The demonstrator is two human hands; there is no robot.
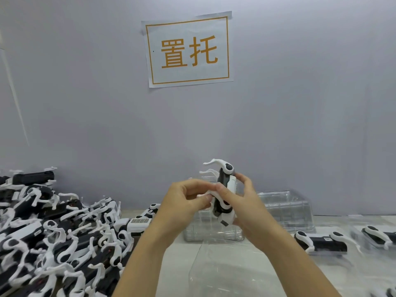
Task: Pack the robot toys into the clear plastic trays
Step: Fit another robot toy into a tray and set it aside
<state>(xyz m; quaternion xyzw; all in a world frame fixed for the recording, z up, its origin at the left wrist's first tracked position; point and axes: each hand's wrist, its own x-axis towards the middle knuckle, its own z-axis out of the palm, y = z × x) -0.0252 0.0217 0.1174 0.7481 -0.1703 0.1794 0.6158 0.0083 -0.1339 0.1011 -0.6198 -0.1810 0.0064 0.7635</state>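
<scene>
A black-and-white robot toy [225,189] with thin white legs is held upright above the table in both hands. My left hand [184,202] pinches one of its white legs at the left side. My right hand [242,202] grips the toy's body from the right, thumb on the front. A clear plastic tray [231,273] lies flat on the table just below my forearms. Behind the toy stands a stack of clear trays [214,230], partly hidden by my hands.
A big heap of robot toys [53,236] fills the table's left side. More clear trays [287,209] are stacked at the right against the wall. Packed toys [321,241] in trays lie at the right edge. A paper sign [188,50] hangs on the wall.
</scene>
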